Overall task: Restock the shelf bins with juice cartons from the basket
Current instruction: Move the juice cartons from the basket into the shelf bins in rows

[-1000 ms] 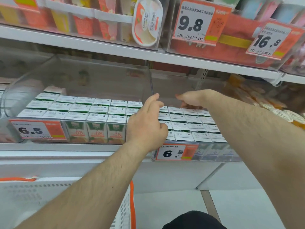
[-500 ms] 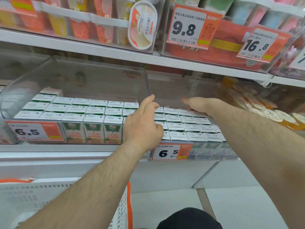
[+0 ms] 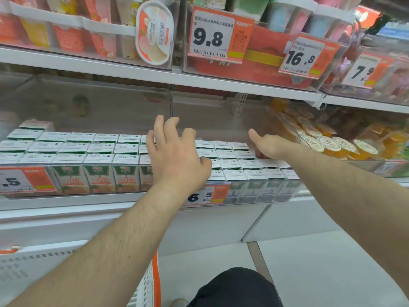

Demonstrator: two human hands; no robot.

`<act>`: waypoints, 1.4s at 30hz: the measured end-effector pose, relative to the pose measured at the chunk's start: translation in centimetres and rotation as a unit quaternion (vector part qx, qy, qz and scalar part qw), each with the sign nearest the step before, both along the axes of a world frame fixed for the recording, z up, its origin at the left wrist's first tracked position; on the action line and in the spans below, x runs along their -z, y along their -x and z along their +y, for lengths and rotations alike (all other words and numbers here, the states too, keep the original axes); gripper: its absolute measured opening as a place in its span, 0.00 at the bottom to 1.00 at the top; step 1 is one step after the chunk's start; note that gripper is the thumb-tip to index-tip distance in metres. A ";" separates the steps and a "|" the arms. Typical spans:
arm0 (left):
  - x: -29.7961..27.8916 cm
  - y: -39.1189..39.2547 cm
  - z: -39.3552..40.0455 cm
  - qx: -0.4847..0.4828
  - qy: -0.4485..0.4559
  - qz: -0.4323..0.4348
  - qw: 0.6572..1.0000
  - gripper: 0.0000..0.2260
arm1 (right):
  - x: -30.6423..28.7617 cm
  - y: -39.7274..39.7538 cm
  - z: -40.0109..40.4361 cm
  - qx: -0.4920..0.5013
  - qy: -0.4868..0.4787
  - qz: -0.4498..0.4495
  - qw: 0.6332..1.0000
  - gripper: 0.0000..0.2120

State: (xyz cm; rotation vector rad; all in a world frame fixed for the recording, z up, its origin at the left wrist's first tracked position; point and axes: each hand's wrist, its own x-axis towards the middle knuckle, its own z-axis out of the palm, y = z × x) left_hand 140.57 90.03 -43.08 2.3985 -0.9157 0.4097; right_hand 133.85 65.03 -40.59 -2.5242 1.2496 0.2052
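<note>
My left grip (image 3: 177, 158) is spread, empty, fingers loosely bent above the juice cartons (image 3: 232, 160) packed in the right shelf bin (image 3: 261, 191). My right grip (image 3: 269, 146) lies extended, holding nothing, at that bin's far right edge. The basket (image 3: 152, 282) sits below, contents hidden.

- Left hand (image 3: 177, 156) sat mid-frame, back of it facing the camera, fingers spread and loosely bent, not gripping anything.
- Left forearm ran up from the lower left corner.
- Right hand (image 3: 269, 146) was right of center, thumb sticking up, fingers mostly hidden, looked relaxed.
- Right forearm came in from the right edge.
</note>
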 end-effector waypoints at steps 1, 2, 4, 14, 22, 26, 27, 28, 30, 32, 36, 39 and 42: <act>0.1 1.1 -0.6 0.032 0.034 -0.046 0.998 0.21 | 0.0 0.5 0.2 -0.002 -0.027 0.011 1.000 0.46; 0.4 2.2 -1.4 0.085 0.053 -0.078 0.992 0.22 | 0.0 0.9 0.5 -0.001 -0.066 0.014 0.998 0.46; 1.1 3.9 -3.0 0.177 -0.014 -0.089 0.980 0.26 | -0.2 1.4 1.1 0.004 -0.129 0.009 0.992 0.46; 2.9 3.5 -4.6 0.141 -0.164 -0.026 0.976 0.28 | -3.2 1.9 1.1 0.012 0.005 0.070 0.997 0.47; 2.8 3.7 -4.7 0.135 -0.155 0.011 0.979 0.27 | -2.4 3.1 1.7 0.045 0.020 0.080 0.996 0.44; 2.6 3.7 -4.7 0.133 -0.157 0.020 0.978 0.27 | -1.7 3.5 1.4 0.036 0.013 0.104 0.994 0.45; 2.6 3.7 -4.7 0.132 -0.159 0.020 0.978 0.28 | -1.8 3.5 1.5 0.033 0.000 0.113 0.993 0.44; 2.6 3.7 -4.7 0.132 -0.161 0.021 0.978 0.28 | -2.1 3.4 1.6 0.032 -0.014 0.124 0.992 0.43; 2.5 3.7 -4.7 0.131 -0.163 0.022 0.978 0.28 | -2.7 2.9 1.9 0.022 -0.026 0.147 0.989 0.43; 2.5 3.7 -4.8 0.131 -0.165 0.022 0.977 0.28 | -3.1 2.4 1.9 0.010 -0.023 0.158 0.987 0.44; 2.5 3.7 -4.7 0.128 -0.168 0.015 0.977 0.28 | -2.7 1.5 1.5 0.019 -0.079 0.132 0.988 0.46; 2.5 3.7 -4.8 0.127 -0.169 0.014 0.977 0.27 | -2.2 0.7 1.2 0.040 -0.091 0.143 0.985 0.50; 2.6 3.7 -4.8 0.127 -0.169 0.011 0.977 0.28 | -1.9 0.0 1.1 0.049 -0.091 0.160 0.982 0.51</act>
